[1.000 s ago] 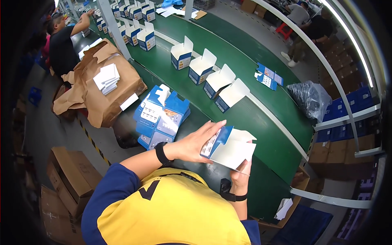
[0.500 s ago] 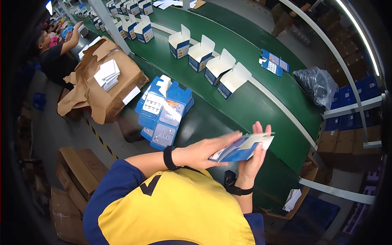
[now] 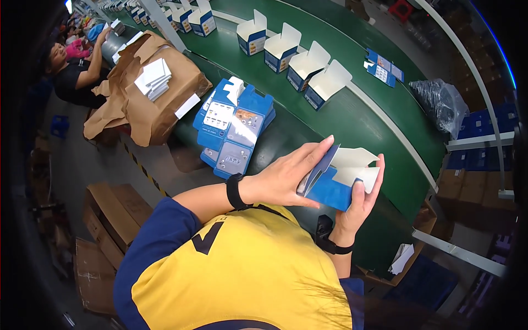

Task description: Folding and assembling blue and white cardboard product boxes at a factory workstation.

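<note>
A blue carton (image 3: pixel 331 191) with a cream inside is held between my two hands, partly opened out, its pale flaps standing up at the right end. My left hand (image 3: pixel 283 175) presses its long fingers along the carton's left panel, thumb low at the near edge. My right hand (image 3: pixel 358 212) grips the opposite end, thumb on the near blue side and fingers behind the flaps. A stack of flat blue cartons (image 3: pixel 236 129) lies to the left of my hands on the dark green worktop (image 3: pixel 286 135).
Opened cartons with raised lids (image 3: pixel 324 85) stand in a row along the green belt (image 3: pixel 374 140). One flat carton (image 3: pixel 384 69) and a clear plastic bag (image 3: pixel 440 104) lie farther right. Left are a brown paper-wrapped bundle (image 3: pixel 184 74) with white folded papers (image 3: pixel 154 78) and a co-worker (image 3: pixel 82 77).
The flattened carton between my hands has been spread into a box shape, its flaps opening. My left hand has shifted from sweeping across it to its left panel. The view has shifted slightly.
</note>
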`<act>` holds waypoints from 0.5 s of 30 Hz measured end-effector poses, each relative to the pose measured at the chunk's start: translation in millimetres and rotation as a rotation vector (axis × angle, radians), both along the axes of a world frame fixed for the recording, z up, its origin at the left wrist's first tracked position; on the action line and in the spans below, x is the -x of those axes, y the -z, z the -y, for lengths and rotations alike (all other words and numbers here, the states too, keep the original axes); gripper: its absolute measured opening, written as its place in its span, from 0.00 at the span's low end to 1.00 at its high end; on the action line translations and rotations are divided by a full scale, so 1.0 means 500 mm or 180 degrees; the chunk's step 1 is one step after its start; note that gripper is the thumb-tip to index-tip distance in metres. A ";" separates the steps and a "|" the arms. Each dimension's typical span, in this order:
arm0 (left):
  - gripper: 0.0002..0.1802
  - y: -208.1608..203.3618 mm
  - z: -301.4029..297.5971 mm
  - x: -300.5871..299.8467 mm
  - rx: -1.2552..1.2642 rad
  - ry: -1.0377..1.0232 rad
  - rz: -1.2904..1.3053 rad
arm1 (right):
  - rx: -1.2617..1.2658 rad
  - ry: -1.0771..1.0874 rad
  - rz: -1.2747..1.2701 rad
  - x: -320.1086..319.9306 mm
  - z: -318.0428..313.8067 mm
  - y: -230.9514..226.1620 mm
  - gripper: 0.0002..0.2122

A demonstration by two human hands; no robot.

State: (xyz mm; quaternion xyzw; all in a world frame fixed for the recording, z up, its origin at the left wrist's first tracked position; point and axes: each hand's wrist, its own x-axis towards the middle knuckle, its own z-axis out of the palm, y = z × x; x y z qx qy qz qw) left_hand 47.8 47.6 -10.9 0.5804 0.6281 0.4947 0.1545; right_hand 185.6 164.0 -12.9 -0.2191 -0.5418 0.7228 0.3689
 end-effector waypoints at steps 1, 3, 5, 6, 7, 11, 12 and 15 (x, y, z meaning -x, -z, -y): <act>0.66 0.000 0.003 -0.003 0.0060 -0.0080 -0.0030 | 0.0000 0.0079 0.0223 -0.001 0.001 0.001 0.36; 0.63 0.006 0.009 -0.004 0.0039 -0.0156 -0.0211 | 0.0038 -0.0054 0.0346 0.000 0.002 0.003 0.37; 0.58 0.016 0.017 -0.003 -0.0028 -0.0279 -0.0604 | 0.0086 -0.0291 0.0564 0.002 0.006 0.007 0.38; 0.58 0.022 0.019 -0.005 -0.0019 -0.0294 -0.0602 | 0.0092 -0.0307 0.0566 0.006 0.010 0.007 0.38; 0.53 0.030 0.018 -0.009 -0.0109 -0.0215 -0.0718 | 0.0209 -0.0307 0.0498 0.011 0.016 0.006 0.38; 0.42 0.031 0.007 -0.011 -0.0414 -0.0146 -0.0792 | 0.0884 -0.0460 -0.0333 0.032 0.026 -0.009 0.39; 0.39 0.024 0.002 -0.010 -0.0543 -0.0123 -0.0590 | 0.1362 -0.0498 -0.0992 0.026 0.026 -0.017 0.39; 0.35 0.013 0.008 0.004 -0.0632 -0.0126 -0.0306 | 0.1757 -0.0638 -0.1406 0.010 0.010 0.003 0.37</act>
